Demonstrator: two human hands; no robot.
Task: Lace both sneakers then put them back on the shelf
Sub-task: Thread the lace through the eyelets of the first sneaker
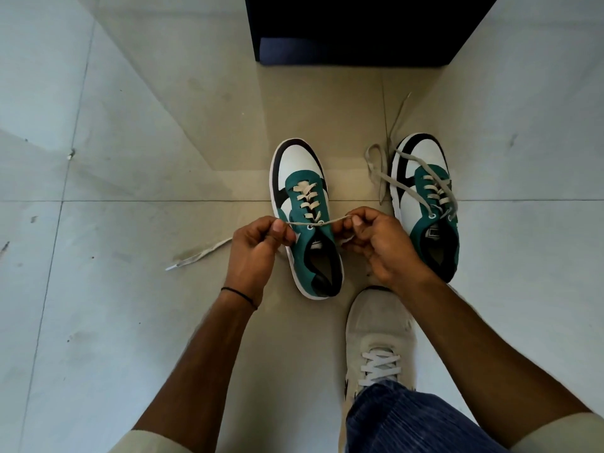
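Two green, white and black sneakers stand on the tiled floor, toes pointing away from me. The left sneaker (pixel 302 194) has a cream lace (pixel 305 199) crossed through its eyelets. My left hand (pixel 258 246) pinches one end of that lace at the left of the top eyelets. My right hand (pixel 376 243) pinches the other end at the right, and the lace runs taut between them. A loose tail lies on the floor at the left. The right sneaker (pixel 425 197) is laced, with its long lace ends (pixel 376 165) trailing loose over the toe and floor.
A dark blue shelf unit (pixel 359 27) stands on the floor straight ahead, beyond the sneakers. My own foot in a white shoe (pixel 379 335) and a blue trouser leg (pixel 408 423) sit just behind the right sneaker. Grey tiles surround everything.
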